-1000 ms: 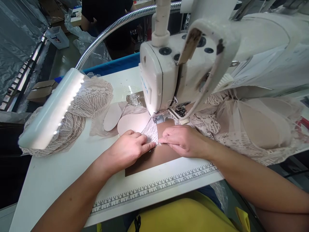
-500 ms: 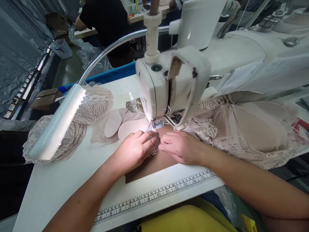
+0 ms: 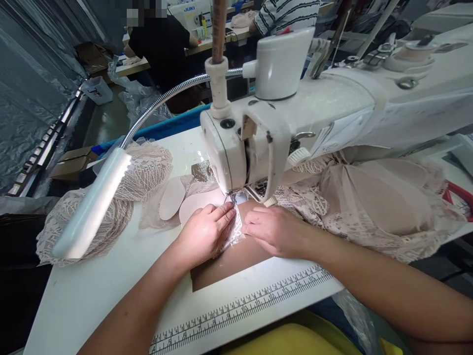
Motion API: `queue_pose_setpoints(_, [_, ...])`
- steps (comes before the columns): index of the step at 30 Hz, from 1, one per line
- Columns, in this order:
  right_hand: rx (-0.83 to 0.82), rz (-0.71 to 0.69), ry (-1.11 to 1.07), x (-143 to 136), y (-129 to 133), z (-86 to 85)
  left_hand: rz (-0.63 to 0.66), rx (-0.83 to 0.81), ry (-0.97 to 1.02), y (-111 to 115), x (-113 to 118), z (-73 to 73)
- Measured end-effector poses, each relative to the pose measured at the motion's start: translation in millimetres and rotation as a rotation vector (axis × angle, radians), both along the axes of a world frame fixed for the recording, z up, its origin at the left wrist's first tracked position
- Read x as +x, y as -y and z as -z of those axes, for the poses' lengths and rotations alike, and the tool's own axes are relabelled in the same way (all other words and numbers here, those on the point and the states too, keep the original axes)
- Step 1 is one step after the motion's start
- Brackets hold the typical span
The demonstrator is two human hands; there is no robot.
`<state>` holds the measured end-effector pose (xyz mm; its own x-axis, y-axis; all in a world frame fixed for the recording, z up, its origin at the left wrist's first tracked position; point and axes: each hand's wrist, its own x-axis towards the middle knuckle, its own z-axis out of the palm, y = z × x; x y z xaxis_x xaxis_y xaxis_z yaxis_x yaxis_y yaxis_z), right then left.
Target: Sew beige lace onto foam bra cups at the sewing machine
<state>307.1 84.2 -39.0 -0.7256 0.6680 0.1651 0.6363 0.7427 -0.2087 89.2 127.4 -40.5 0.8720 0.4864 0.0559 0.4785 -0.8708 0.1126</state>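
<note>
Under the needle of a white sewing machine [image 3: 225, 148] lies a strip of pale lace fabric [image 3: 235, 228]. My left hand [image 3: 207, 229] presses on its left side, fingers together and stretched towards the presser foot. My right hand [image 3: 275, 229] is closed in a pinch at the strip's right edge; its fingertips hide exactly what they grip. Beneath both hands is a brown sheet [image 3: 229, 264] on the white table [image 3: 111, 286]. Behind my left hand sits a pale oval pad [image 3: 172, 198] on sheer fabric.
Stacked lace pieces [image 3: 84, 224] lie at the left under a lamp [image 3: 92, 204] on a bendy neck. Beige lace garments with cups [image 3: 388, 197] spread at the right. A printed ruler [image 3: 236, 315] runs along the front edge. Two people sit at the back, one in a black top [image 3: 158, 44].
The view has shifted a little, so the machine appears further left. My left hand's fingers have flattened and more of the lace strip shows between my hands.
</note>
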Motion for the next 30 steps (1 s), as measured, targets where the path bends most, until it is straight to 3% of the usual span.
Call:
queue_pose_setpoints(18, [0.031,0.284,0.052,-11.4,-2.3,1.4,0.025,0.045,-0.028,-11.9,-8.4,1.6])
queue_pose_setpoints(30, [-0.019,0.382,0.096,-12.1,-6.8,3.0,-0.102,0.064,-0.001,-18.6,-7.3,2.2])
